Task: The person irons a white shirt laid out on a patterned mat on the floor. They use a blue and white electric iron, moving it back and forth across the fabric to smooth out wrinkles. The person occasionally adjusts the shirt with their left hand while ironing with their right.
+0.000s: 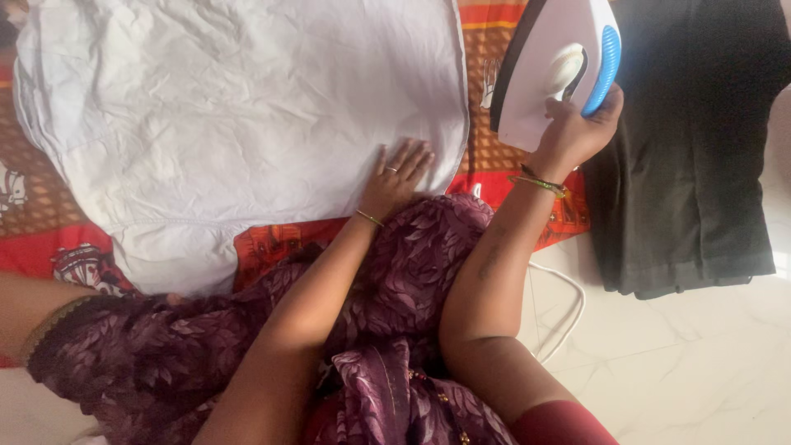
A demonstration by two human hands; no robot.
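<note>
A creased white garment [247, 107] lies spread over a red and orange patterned cloth [511, 169] on the floor. My left hand [395, 177] rests flat on the garment's near right edge, fingers apart, a ring on one finger. My right hand [581, 128] grips the blue handle of a white electric iron [552, 70] and holds it tilted in the air, to the right of the white garment. The iron's soleplate faces left and is mostly hidden.
A dark folded garment [692, 148] lies at the right on the pale marble floor [700, 363]. The iron's white cord [568, 309] loops on the floor by my right elbow. My purple patterned dress [395, 313] fills the foreground.
</note>
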